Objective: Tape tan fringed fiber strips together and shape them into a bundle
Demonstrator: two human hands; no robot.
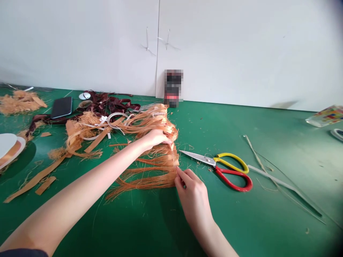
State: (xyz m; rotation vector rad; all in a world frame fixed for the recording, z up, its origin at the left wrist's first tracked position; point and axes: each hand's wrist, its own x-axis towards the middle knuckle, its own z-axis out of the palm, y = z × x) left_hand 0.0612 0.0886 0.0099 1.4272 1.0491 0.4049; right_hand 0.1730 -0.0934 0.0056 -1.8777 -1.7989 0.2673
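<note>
A row of fringed orange-brown ribbon (154,180) lies on the green table, its loose threads pointing left and its uncut edge on the right. My left hand (157,137) reaches across the middle of the row, fingers bent together on the ribbon near that edge; their tips are partly hidden. Close to the near end, my right hand (193,191) is closed in a pinch, thumb and forefinger on the ribbon's right edge. Scissors (210,160) with one yellow and one red handle rest just right of the ribbon, blades together and pointing at it.
Dark brown ribbon (112,103), a phone (61,107) and thread scraps (23,101) lie at the back left. A white spool (9,148) sits at the left edge. Thin strips (284,184) lie right of the scissors. A blurred dark object (173,89) stands against the white wall (241,50).
</note>
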